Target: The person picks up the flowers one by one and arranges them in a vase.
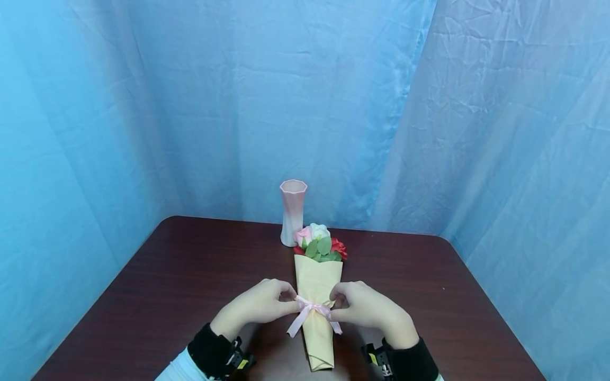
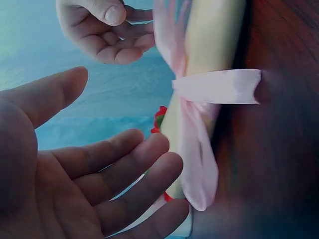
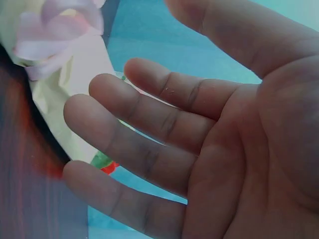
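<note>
A bouquet wrapped in cream paper (image 1: pixel 318 278) lies on the table, its flower end pointing away from me. Around its narrow part a pink ribbon (image 1: pixel 313 306) is tied in a bow, with loops and tails showing in the left wrist view. My left hand (image 1: pixel 264 302) is at the bow's left side, thumb and fingers spread apart with nothing between them. On the other side my right hand (image 1: pixel 367 308) hovers beside the bow, its fingers loosely extended and holding nothing. A white rose (image 1: pixel 320 230), a pink rose (image 1: pixel 303 236), red flowers (image 1: pixel 339 247) and green leaves top the wrap.
Just behind the flowers stands a tall pale pink vase (image 1: pixel 293 214), close to the far edge of the dark brown table (image 1: pixel 214 259). Blue curtains (image 1: pixel 286 106) hang around the table's back and sides.
</note>
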`<state>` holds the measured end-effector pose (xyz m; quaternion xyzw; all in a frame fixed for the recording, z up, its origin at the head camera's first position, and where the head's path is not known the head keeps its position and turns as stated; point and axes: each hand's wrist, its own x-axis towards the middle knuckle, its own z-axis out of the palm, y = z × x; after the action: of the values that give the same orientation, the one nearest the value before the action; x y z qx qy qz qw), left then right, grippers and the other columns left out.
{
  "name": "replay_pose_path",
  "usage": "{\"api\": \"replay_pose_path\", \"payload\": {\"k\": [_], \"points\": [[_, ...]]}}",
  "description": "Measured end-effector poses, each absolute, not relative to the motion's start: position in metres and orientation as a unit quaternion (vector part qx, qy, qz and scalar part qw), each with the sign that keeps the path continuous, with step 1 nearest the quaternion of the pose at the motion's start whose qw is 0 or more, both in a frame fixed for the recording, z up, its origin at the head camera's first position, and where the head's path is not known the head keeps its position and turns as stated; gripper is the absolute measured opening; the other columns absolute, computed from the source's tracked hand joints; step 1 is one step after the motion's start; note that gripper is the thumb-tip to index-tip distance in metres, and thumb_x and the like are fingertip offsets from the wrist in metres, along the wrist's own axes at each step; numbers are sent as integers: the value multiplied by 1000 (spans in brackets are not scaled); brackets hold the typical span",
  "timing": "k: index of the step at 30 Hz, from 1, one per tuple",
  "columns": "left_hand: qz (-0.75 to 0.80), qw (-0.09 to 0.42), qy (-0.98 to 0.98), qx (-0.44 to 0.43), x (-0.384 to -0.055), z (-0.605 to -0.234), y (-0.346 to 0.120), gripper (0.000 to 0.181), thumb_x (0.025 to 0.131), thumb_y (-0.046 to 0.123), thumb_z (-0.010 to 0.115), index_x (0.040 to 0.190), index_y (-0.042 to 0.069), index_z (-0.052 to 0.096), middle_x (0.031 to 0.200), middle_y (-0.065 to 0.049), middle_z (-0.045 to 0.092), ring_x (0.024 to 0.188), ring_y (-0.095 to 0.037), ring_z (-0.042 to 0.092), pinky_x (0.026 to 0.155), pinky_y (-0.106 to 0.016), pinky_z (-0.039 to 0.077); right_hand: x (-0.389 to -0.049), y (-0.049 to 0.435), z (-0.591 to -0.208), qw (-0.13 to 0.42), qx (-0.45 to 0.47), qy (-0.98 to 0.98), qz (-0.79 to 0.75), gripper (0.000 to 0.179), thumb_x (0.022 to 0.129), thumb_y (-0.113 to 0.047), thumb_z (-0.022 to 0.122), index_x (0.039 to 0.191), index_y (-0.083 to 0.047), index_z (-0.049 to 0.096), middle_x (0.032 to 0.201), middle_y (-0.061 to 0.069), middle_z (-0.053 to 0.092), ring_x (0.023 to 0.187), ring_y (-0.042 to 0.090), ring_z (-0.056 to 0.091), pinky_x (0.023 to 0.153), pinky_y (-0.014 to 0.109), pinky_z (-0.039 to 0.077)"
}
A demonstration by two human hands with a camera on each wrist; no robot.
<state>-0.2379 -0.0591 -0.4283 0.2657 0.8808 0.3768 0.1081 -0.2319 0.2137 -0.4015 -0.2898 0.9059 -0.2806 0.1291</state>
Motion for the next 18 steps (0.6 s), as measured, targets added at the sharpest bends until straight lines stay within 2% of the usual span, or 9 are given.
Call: {"api": "replay_pose_path", "payload": {"k": [7, 13, 18], "points": [[361, 145, 881, 268, -239, -436, -57, 30, 94, 40, 72, 100, 10, 75, 67, 5, 59, 58, -9, 51, 55, -29, 44, -237, 212, -410, 156, -274, 907, -281, 21, 89, -23, 79, 101, -8, 70, 80, -8, 63, 65, 7, 55, 61, 29, 49], [345, 159, 882, 279, -241, -442, -58, 23, 94, 39, 72, 89, 16, 75, 61, 8, 56, 55, -8, 49, 53, -27, 42, -238, 208, -415, 174, -263, 906, -281, 12, 87, -22, 79, 88, -16, 68, 71, -6, 62, 57, 9, 53, 55, 28, 46], [330, 161, 886, 283, -244, -450, -57, 21, 93, 36, 73, 81, 19, 71, 60, 9, 55, 53, -7, 49, 52, -26, 42, -237, 205, -417, 182, -257, 908, -275, 11, 86, -20, 79, 81, -19, 69, 64, -6, 61, 54, 9, 52, 51, 28, 44]]}}
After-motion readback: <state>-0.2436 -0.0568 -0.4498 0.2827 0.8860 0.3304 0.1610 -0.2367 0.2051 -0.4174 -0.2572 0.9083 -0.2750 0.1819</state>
